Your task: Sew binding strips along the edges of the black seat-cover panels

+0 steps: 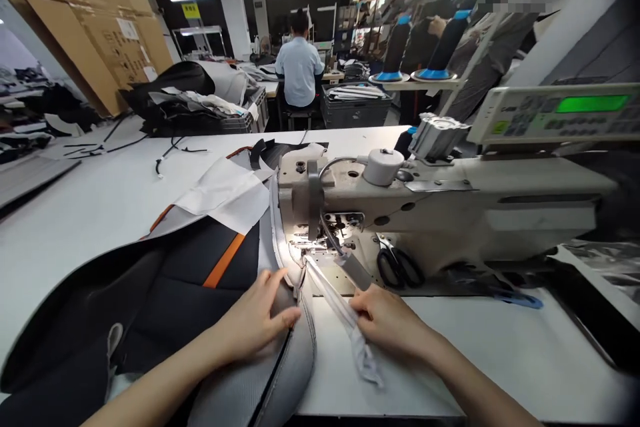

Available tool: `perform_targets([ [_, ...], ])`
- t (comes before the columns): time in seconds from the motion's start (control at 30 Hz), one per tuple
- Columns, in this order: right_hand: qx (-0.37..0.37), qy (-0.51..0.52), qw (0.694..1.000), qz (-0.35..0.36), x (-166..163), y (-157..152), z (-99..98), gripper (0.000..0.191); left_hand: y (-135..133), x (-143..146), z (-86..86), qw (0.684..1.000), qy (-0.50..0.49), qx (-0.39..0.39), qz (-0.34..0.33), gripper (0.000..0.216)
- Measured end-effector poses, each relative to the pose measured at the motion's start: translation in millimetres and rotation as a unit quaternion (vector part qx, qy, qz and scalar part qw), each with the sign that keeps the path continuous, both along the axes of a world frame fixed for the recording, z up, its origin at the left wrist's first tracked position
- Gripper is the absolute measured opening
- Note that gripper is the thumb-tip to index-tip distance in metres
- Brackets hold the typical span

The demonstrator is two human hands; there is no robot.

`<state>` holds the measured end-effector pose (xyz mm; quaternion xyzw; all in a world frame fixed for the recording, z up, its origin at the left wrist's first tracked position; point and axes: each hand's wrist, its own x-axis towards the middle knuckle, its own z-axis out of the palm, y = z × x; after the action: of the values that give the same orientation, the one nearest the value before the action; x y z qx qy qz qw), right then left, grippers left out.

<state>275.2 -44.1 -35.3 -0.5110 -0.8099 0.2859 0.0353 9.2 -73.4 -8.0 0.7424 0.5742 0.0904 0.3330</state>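
My left hand (257, 320) lies flat, fingers stretched out, on a black and grey cover with an orange stripe (165, 293), pressing its edge just before the needle of a sewing machine (400, 207). My right hand (387, 320) is closed in a pinch on a narrow light grey strip (345, 317) that runs from under the presser foot toward me. Both hands sit close to the front of the machine head.
Black scissors (399, 268) lie on the machine bed right of the needle. A control panel with a green screen (560, 113) sits above the machine. White paper pieces (227, 197) rest on the fabric. A person in a light shirt (300, 70) sits far back. Thread cones (440, 47) stand behind.
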Motion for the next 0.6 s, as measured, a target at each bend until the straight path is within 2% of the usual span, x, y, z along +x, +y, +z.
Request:
perform_targets([
  [0.07,-0.014,0.054,0.998,-0.016,4,1,-2.2,0.018,-12,1,8.3,0.999,0.005,-0.045,-0.012,0.068],
  [0.17,-0.051,0.104,0.993,-0.020,10,3,-13.0,0.017,-21,10,18.0,0.996,0.034,-0.081,-0.009,0.055],
  [0.27,-0.007,0.002,0.999,0.032,16,-1,-19.7,0.017,-21,20,21.4,0.992,0.093,-0.081,-0.027,0.047],
  [0.33,0.020,-0.090,0.995,0.042,19,-7,-16.5,0.021,-20,22,20.6,0.989,0.126,-0.067,-0.045,0.044],
  [0.4,0.029,-0.115,0.992,0.049,18,-14,-8.8,0.028,-20,22,19.2,0.988,0.132,-0.061,-0.059,0.042],
  [0.5,0.111,-0.032,0.987,0.110,2,-17,0.1,0.041,-22,21,18.7,0.989,0.113,-0.067,-0.060,0.049],
  [0.6,0.246,0.017,0.951,0.189,-29,-4,-5.1,0.062,-26,18,18.6,0.990,0.103,-0.087,-0.049,0.063],
])
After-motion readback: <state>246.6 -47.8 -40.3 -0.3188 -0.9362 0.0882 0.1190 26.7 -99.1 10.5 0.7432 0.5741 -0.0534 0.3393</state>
